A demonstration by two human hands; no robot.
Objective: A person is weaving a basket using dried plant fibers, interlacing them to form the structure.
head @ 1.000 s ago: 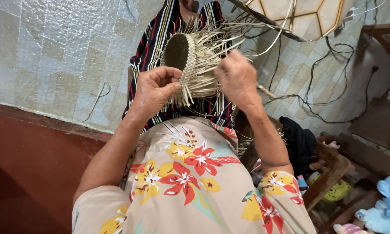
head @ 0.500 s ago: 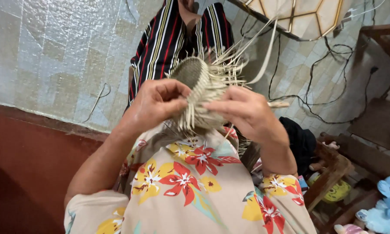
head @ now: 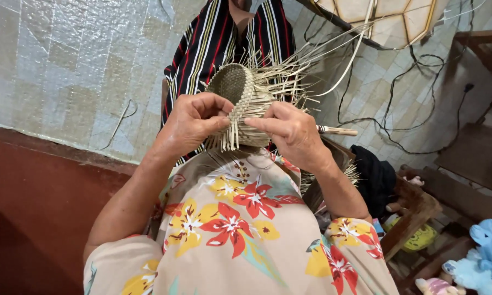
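Compared with a second ago, we have lowered the half-woven straw basket [head: 240, 95] from chest height and turned it so its domed bottom faces up and left, bringing both hands together at the woven edge; to us that suggests the work has settled on one strand at the rim. Going left to right: our left hand [head: 194, 123] has its grip curled closed on the basket's side, thumb meeting fingers over the plaited band. The basket sits between the hands, above the flowered dress on our lap [head: 240, 218]. Our right hand [head: 292, 134] pinches a strand [head: 251, 121] at the same edge, index finger stretched out. Loose straw ends [head: 289, 76] bristle upward and rightward, crowding the fingers. Behind the basket a person in a striped shirt [head: 218, 38] sits close; cables [head: 388, 125] trail over the tiled floor, and soft toys [head: 481, 257] lie far right.
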